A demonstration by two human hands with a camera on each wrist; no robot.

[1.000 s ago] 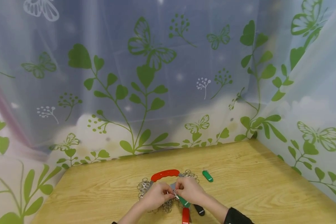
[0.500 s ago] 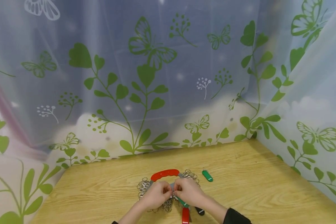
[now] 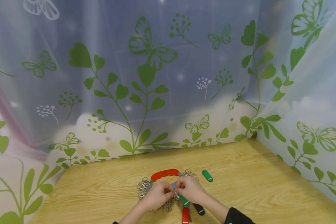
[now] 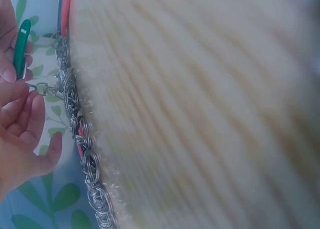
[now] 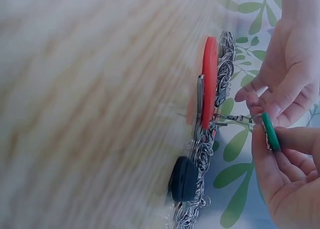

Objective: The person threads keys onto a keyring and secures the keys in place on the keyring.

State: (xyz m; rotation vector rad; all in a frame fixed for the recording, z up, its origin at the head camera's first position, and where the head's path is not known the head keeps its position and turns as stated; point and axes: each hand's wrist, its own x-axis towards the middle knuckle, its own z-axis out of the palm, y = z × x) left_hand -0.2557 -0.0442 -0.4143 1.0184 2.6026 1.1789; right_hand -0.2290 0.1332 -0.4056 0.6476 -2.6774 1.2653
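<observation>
My left hand (image 3: 156, 196) pinches a small metal clasp (image 4: 42, 89) between thumb and finger, close to the metal rings. Fingertip to fingertip with it, my right hand (image 3: 192, 190) holds a green key tag (image 5: 270, 131) by its ring end; in the head view the tag (image 3: 184, 200) hangs below my right fingers. Metal rings (image 3: 143, 186) lie in a heap around a tool with a red handle (image 3: 165, 175) and grey ends. The left wrist view shows the rings (image 4: 90, 166) in a long row. My fingertips partly hide where clasp and tag meet.
A second green tag (image 3: 207, 175) lies on the wooden table (image 3: 246, 177) to the right. A red tag (image 3: 185, 215) and a black tag (image 3: 199, 209) lie below my right hand. A patterned curtain (image 3: 168, 102) stands behind the table.
Both hands dipped slightly together and came back up a little; the green tag in my right hand shows more fully than half a second ago. The things on the table have stayed put.
</observation>
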